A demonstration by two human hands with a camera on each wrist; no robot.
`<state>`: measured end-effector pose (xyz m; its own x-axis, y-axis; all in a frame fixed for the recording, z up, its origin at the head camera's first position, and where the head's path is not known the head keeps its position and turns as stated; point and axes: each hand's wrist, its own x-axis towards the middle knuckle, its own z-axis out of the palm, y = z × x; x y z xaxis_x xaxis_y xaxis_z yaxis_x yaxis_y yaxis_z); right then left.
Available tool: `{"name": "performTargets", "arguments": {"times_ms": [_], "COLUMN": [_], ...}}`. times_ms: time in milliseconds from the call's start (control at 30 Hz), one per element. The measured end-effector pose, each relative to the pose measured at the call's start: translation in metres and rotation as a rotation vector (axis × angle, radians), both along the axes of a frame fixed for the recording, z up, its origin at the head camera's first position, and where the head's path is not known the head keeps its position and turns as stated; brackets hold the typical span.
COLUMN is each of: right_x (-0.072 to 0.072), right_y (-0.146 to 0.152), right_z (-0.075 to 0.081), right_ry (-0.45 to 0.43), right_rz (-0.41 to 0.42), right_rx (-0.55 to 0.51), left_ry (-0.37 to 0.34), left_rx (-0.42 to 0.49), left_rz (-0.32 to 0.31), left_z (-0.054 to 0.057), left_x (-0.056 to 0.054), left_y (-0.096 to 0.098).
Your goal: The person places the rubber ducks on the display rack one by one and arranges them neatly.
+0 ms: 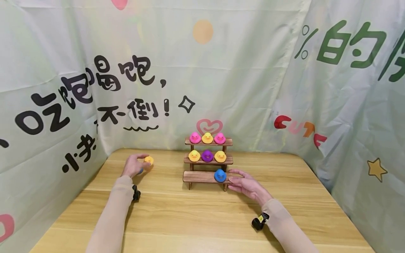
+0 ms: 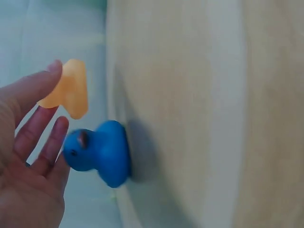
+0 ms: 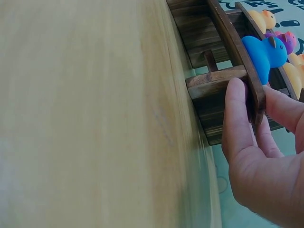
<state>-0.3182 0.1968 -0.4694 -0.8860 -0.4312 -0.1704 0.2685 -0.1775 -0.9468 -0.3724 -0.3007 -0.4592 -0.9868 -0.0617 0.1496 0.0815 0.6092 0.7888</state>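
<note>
My left hand [image 1: 134, 164] pinches a yellow rubber duck [image 1: 148, 161] between thumb and fingers, raised off the table. Just below it a blue rubber duck [image 2: 105, 153] sits on the tabletop, mostly hidden by the hand in the head view. At the other side, my right hand [image 1: 248, 186] grips the right end of the lowest step of a three-step wooden display stand [image 1: 200, 176]. A second blue duck [image 1: 220, 175] sits on that step close to the fingertips. In the right wrist view, fingers [image 3: 236, 109] lie below the board [image 3: 259, 97].
The middle step carries a purple duck [image 1: 207, 155] between two yellow ones. On the top step a yellow duck [image 1: 207, 137] stands between two pink ones. Printed fabric [image 1: 240, 88] hangs behind and beside the wooden table [image 1: 190, 218].
</note>
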Motion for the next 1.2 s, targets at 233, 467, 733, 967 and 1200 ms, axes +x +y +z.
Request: {"name": "performTargets", "arguments": {"times_ms": [233, 467, 733, 967, 1200], "right_x": [-0.002, -0.002, -0.001, 0.0, 0.0], "right_y": [0.0, 0.001, 0.0, 0.001, 0.001], "right_z": [-0.001, -0.002, -0.001, -0.001, 0.0], "right_ry": [0.008, 0.011, 0.006, 0.016, 0.017], "right_rz": [0.003, 0.003, -0.001, 0.012, 0.013], "right_rx": [0.002, 0.002, 0.002, -0.005, -0.005], "left_ry": [0.088, 0.19, 0.218, 0.216, 0.151], "left_rx": [-0.015, -0.049, 0.019, 0.115, 0.194], "left_rz": [-0.027, -0.064, -0.107, -0.159, -0.191], "left_z": [0.015, 0.021, 0.026, 0.027, 0.033], "left_x": [0.002, 0.004, 0.007, 0.012, 0.023], "left_y": [0.01, 0.019, 0.033, 0.043, 0.056]}}
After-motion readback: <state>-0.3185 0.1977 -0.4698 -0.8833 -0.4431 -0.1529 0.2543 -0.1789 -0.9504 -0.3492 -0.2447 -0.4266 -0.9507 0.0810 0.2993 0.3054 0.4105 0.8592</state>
